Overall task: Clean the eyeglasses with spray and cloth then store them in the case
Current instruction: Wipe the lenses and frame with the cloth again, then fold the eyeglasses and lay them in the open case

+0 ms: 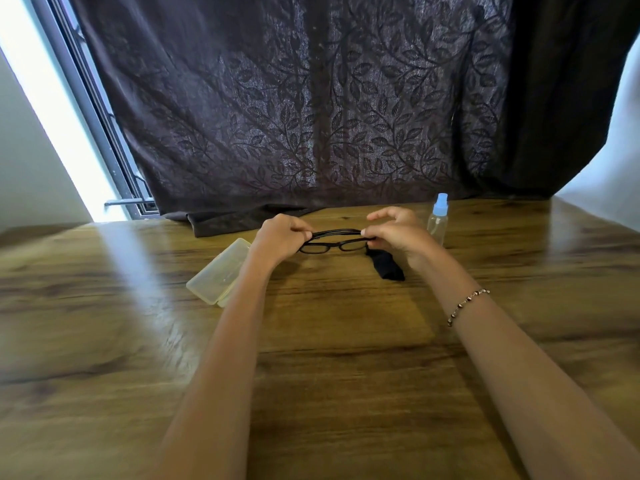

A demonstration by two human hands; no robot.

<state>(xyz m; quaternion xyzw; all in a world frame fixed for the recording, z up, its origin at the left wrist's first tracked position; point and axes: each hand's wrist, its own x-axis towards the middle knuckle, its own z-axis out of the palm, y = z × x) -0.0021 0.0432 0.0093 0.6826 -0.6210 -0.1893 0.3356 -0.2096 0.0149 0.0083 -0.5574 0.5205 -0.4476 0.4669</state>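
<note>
I pinch the black eyeglasses (334, 241) between my left hand (281, 237) and right hand (394, 230), fingers curled on each end, cloth (387, 265) beneath

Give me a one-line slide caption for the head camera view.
Left hand and right hand pinch black eyeglasses over a wooden table, with case, black cloth and spray bottle nearby.

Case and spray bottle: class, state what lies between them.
Head view: the left hand and right hand hold the eyeglasses between the case and the spray bottle; the black cloth lies there too.
</note>
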